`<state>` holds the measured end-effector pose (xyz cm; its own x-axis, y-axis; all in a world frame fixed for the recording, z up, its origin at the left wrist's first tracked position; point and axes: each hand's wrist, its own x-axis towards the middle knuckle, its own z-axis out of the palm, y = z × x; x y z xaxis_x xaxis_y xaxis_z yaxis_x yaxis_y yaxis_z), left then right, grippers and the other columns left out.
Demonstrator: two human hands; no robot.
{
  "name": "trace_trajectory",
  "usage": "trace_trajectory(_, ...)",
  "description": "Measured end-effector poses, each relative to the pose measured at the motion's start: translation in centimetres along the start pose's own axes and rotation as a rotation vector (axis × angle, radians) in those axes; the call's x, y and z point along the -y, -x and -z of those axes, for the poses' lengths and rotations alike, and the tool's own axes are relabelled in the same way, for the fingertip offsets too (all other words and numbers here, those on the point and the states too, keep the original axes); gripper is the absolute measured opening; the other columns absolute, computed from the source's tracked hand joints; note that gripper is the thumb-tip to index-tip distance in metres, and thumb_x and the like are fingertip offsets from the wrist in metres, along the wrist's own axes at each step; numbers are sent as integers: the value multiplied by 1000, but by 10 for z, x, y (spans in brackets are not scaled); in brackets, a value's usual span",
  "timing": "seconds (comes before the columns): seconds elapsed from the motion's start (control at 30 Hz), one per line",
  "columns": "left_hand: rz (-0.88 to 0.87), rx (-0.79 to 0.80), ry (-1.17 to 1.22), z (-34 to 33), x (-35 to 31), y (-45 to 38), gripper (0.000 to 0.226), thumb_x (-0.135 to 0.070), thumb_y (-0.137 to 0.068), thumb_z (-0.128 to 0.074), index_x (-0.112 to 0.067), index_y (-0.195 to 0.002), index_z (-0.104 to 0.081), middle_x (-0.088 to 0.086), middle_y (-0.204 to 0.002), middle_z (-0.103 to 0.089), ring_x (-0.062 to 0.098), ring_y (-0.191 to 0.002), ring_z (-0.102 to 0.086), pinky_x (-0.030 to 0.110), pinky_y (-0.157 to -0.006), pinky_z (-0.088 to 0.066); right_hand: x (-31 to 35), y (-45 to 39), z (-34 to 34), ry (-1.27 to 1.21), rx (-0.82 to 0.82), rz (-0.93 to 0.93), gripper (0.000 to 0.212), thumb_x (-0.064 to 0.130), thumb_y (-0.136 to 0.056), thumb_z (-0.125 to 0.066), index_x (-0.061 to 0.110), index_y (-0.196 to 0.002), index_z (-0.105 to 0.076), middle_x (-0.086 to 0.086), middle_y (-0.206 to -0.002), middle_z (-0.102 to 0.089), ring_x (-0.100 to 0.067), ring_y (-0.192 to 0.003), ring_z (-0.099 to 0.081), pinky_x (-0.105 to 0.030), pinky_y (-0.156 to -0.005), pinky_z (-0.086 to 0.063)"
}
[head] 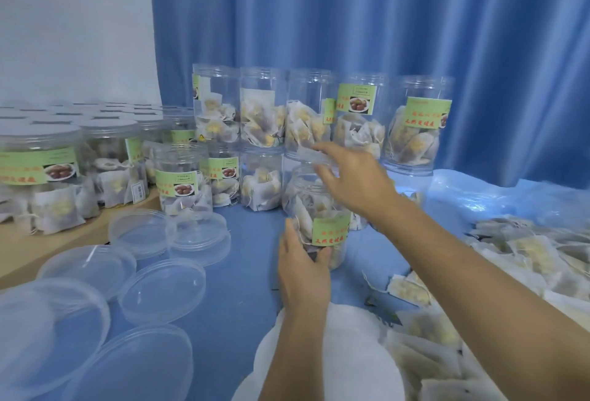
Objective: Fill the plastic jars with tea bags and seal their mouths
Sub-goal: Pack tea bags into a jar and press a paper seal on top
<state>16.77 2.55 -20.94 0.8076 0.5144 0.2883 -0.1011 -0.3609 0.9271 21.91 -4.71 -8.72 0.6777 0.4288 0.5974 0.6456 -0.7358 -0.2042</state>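
Jar (pixel 319 218) at frame centre gripped by left hand (pixel 301 268); right hand (pixel 354 177) spread above its mouth, empty. Filling step; lid (pixel 161 290) needed next.

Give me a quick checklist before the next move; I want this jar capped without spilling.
1. Jar steadied: ok, left hand holds its lower side.
2. Jar filled: ok, tea bags show through the wall.
3. Mouth clear: cannot tell, right hand covers it.
4. Lid ready: not ok, loose lids lie on the blue table; neither hand holds one.
5. Jar upright: ok.
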Motion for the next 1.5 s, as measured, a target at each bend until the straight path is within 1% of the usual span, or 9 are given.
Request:
trace_trajectory(0.2, 17, -28, -4, -1, 2, -2, 68, -16, -88, -62, -21, -147, -27, 2, -137, -47, 21, -124, -46, 29, -98, -37, -4, -8, -2, 9, 181, -23, 51, 56, -85, -53, 36, -132, -47, 5, -134, -55, -20, -121, -50, -34, -92, -41)
trace_trajectory(0.37, 47, -28, 24, -4, 3, -3, 73, -16, -87, -64, -21, -148, -25, 4, -135, -48, 22, -123, -48, 31, -100, -39, -13, 6, -8, 28, 195, 64, 74, 52, -76, -69, 35, -141, -38, 9, -145, -43, -12, -132, -41, -27, -103, -32)
trace_trajectory(0.57, 165, -79, 60, 1, 3, -7, 77, -19, -80, -69, -19, -146, -30, 7, -139, -46, 24, -131, -41, 35, -106, -34, -18, 24, -16, 0, 49, 121, 67, 48, -81, -63, 28, -141, -41, -2, -149, -37, -22, -140, -31, -44, -114, -24)
trace_trajectory(0.7, 436, -156, 419, 7, -2, -15, 69, -28, -85, -60, -12, -145, -31, 10, -145, -42, 25, -133, -39, 42, -111, -31, -25, 46, -9, -101, -148, 182, 66, 45, -80, -62, 18, -138, -46, -7, -144, -44, -27, -136, -37, -48, -110, -32)
trace_trajectory(0.87, 423, -19, 1054, 15, -16, -6, 58, -60, -76, -59, -26, -123, -57, 3, -115, -67, 24, -102, -67, 45, -82, -55, -22, 68, 0, -454, -394, 63, 54, 48, -80, -60, 37, -131, -44, 13, -136, -48, 2, -127, -40, -10, -105, -30)
trace_trajectory(1.0, 299, -36, 1114, 27, -16, -5, 73, -58, -65, -58, -20, -128, -56, 10, -117, -68, 27, -101, -68, 47, -90, -52, -30, 74, 13, -721, -261, 12, 32, 48, -78, -66, 45, -109, -62, 15, -127, -57, -2, -121, -50, -31, -102, -45)
trace_trajectory(1.17, 304, -86, 1124, 30, -12, -9, 46, -41, -79, -61, -19, -120, -62, 9, -112, -68, 25, -95, -67, 48, -92, -50, -52, 69, 40, -707, 134, -135, 78, 52, -63, -74, 69, -126, -31, 19, -130, -43, 6, -99, -60, -17, -74, -47)
trace_trajectory(1.27, 344, -95, 1095, 31, -9, -11, 33, -36, -82, -63, -19, -110, -66, 7, -105, -68, 22, -84, -68, 47, -90, -49, -60, 68, 45, -677, 311, -118, 83, 41, -67, -78, 72, -125, -27, 14, -126, -48, 7, -91, -63, -17, -74, -47)
trace_trajectory(1.5, 376, -125, 1038, 34, -3, -11, 22, -41, -81, -65, -27, -97, -70, 7, -104, -71, 26, -92, -67, 44, -83, -55, -62, 71, 48, -609, 363, 163, 88, 12, -61, -79, 59, -126, -42, 24, -138, -35, 2, -131, -33, -29, -97, -44)
